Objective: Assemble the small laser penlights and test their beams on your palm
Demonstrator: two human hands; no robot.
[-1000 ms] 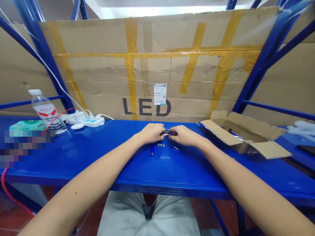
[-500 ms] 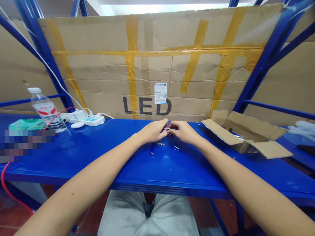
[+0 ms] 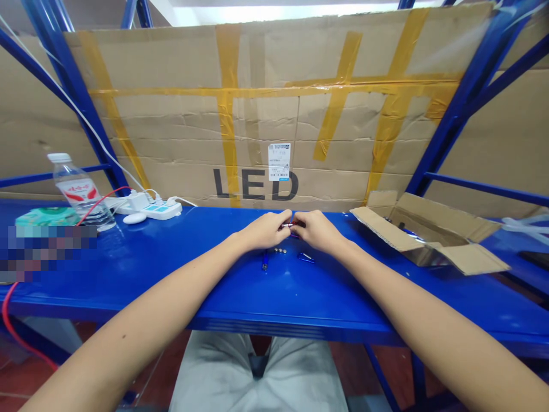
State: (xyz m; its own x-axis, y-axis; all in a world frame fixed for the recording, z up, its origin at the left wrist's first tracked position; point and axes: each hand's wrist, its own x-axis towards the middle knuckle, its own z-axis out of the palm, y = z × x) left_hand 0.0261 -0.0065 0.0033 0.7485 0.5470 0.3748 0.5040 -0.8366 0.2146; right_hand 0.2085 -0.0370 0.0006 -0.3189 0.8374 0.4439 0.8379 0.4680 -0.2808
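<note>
My left hand (image 3: 266,230) is closed, its thumb and fingers pinching a small red and silver tube (image 3: 286,225). Right against it, my right hand (image 3: 316,230) has its fingers closed round the other end of the piece; they hide much of it. Just below the hands, several small silver button cells (image 3: 279,250) lie in a short row on the blue table (image 3: 171,263). To their left lies a slim blue metal tube (image 3: 265,262), end towards me. A small blue carabiner (image 3: 306,258) rests under my right hand.
An open cardboard box (image 3: 429,232) with shiny items inside stands at the right. At the left are a plastic bottle (image 3: 81,191), a green packet (image 3: 47,216) and a white power strip (image 3: 160,210) with cables. A large cardboard sheet (image 3: 180,154) closes off the back.
My fingers have shifted slightly around the red and silver tube, and the hands stay together. The things on the table lie as before; the view has moved a little.
</note>
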